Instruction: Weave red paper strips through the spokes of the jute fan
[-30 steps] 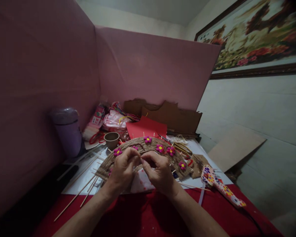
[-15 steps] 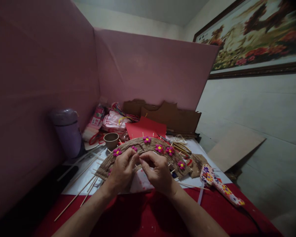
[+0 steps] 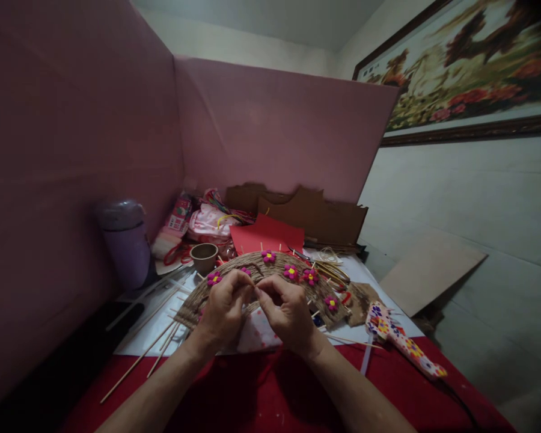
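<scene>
My left hand (image 3: 225,310) and my right hand (image 3: 288,313) meet at the fingertips, both closed in a pinch. What they pinch between them is too small to make out. Right behind and below them lies an arched piece wound with brown twine (image 3: 279,267), with thin sticks poking out around its edge. Magenta flowers with yellow centres, among them one flower (image 3: 268,257) at the top of the arch, are set along it. My hands hide part of its middle. Under the right hand's edge shows a white cloth with red dots (image 3: 258,332).
A flower-patterned glue gun (image 3: 406,343) lies at the right. Scissors (image 3: 329,270), a small brown bowl (image 3: 204,258), red paper (image 3: 268,233) and torn cardboard (image 3: 315,213) are behind the arch. Loose sticks (image 3: 137,361) and a purple tumbler (image 3: 127,252) are at the left.
My hands stay pinched together in almost the same spot, with only a slight shift of the fingers. The view has tilted very slightly; nothing else visibly moved.
</scene>
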Action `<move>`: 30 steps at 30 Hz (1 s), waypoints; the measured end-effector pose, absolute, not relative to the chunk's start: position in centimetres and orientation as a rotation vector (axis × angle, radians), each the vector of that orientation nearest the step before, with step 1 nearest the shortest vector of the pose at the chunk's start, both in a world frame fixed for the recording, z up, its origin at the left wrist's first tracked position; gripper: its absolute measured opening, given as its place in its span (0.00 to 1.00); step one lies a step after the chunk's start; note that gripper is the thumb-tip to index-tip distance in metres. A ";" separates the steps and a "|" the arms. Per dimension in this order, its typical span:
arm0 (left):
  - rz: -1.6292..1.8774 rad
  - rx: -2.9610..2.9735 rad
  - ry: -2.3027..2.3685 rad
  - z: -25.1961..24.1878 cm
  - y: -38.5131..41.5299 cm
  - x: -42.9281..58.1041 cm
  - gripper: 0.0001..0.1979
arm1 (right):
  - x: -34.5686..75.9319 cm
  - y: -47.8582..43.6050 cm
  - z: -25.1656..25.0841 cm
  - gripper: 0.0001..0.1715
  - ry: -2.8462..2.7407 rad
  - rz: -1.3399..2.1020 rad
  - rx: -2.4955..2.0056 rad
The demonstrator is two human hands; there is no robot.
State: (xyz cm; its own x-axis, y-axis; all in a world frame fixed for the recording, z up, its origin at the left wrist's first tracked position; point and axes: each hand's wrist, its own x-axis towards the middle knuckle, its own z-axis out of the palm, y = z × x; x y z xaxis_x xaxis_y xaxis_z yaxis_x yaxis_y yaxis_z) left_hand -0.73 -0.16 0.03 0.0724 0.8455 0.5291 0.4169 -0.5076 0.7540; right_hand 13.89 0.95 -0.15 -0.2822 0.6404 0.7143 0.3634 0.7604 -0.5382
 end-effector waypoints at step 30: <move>1.455 2.577 1.637 2.8 3.8 -12.0 0.10 | 14.0 1.4 -0.6 0.07 -1.793 0.361 -0.820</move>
State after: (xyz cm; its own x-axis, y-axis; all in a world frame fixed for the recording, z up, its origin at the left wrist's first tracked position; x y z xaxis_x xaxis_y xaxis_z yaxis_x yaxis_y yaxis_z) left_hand -12.01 3.82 2.80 0.1735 0.6245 0.7615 0.8295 -0.5095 0.2287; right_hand 14.05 1.37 -0.60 -0.1824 0.6832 0.7071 0.3561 0.7162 -0.6002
